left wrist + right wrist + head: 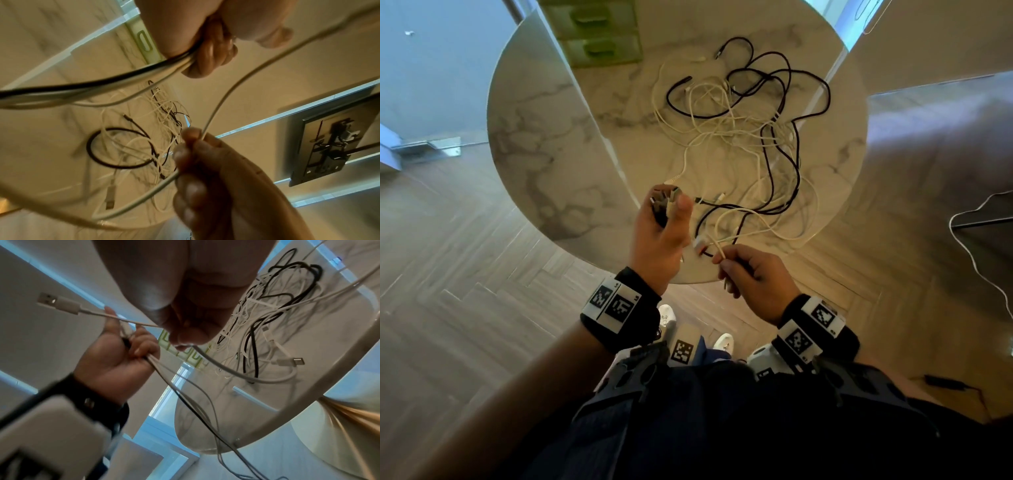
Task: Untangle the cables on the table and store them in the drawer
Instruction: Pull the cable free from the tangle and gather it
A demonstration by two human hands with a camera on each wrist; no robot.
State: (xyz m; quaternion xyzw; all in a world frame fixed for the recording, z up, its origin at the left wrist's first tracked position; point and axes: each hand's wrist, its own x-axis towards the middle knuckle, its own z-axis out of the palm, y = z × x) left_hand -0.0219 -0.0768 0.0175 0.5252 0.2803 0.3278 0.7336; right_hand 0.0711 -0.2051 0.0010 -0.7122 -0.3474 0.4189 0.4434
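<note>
A tangle of black and white cables [750,126] lies on the round marble table [541,137]. My left hand [671,209] is raised over the near edge and grips a bundle of black and white cable ends [144,71], plugs sticking out above the fist. Just right of it, my right hand [722,263] pinches one white cable [218,104] that runs back to the pile. The right wrist view shows that cable's USB plug [53,301] sticking out past my right hand [185,337], with the left hand [131,348] beside it. The green drawer unit [592,34], drawers closed, stands at the table's far side.
The table stands on a wooden floor [448,274]. A loose white cord [972,260] lies on the floor at the right, and a dark cable [948,382] lies by my right arm. My white shoes [667,318] are under the table's near edge.
</note>
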